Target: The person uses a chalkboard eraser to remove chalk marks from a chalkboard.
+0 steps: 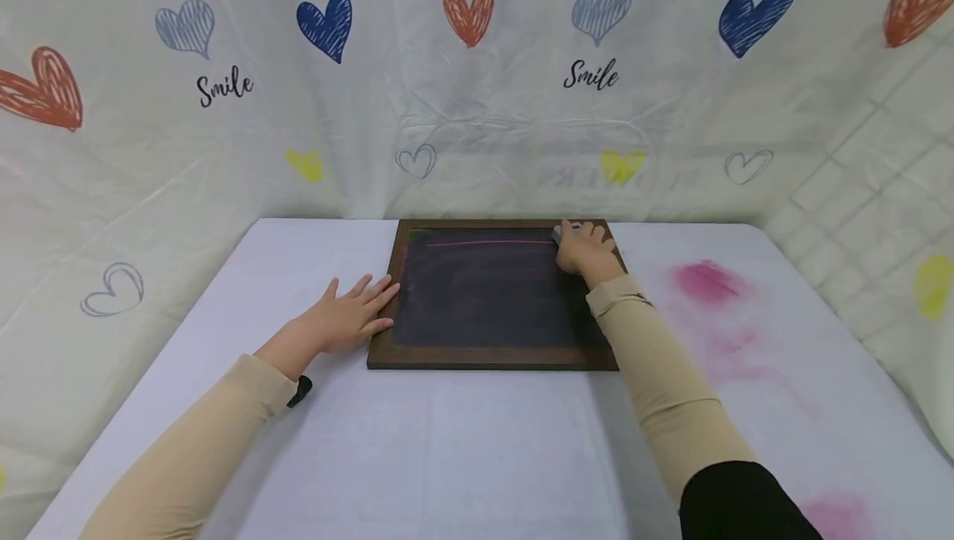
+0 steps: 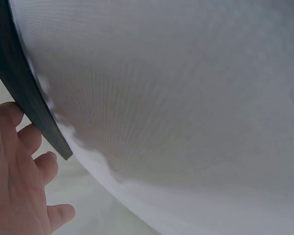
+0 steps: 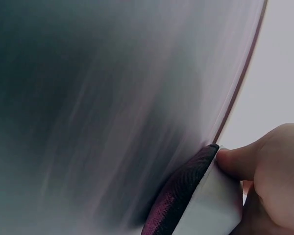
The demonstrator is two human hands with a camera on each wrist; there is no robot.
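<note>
A small blackboard [image 1: 492,300] in a brown wooden frame lies on the white-covered table. A thin pink chalk line [image 1: 484,243] runs along its upper part. My right hand [image 1: 587,254] grips a chalkboard eraser [image 3: 206,205] at the board's upper right corner. The eraser has a light back and a dark felt pad stained pink, and the pad meets the board. My left hand [image 1: 346,314] rests against the left edge of the frame with its fingers spread. In the left wrist view, the fingertips [image 2: 32,137] touch the frame's side [image 2: 32,93].
Pink smudges [image 1: 710,282] mark the white tablecloth [image 1: 462,449] right of the board. Behind the table hangs a pale curtain [image 1: 522,109] printed with hearts and words. It also runs along the left and right sides.
</note>
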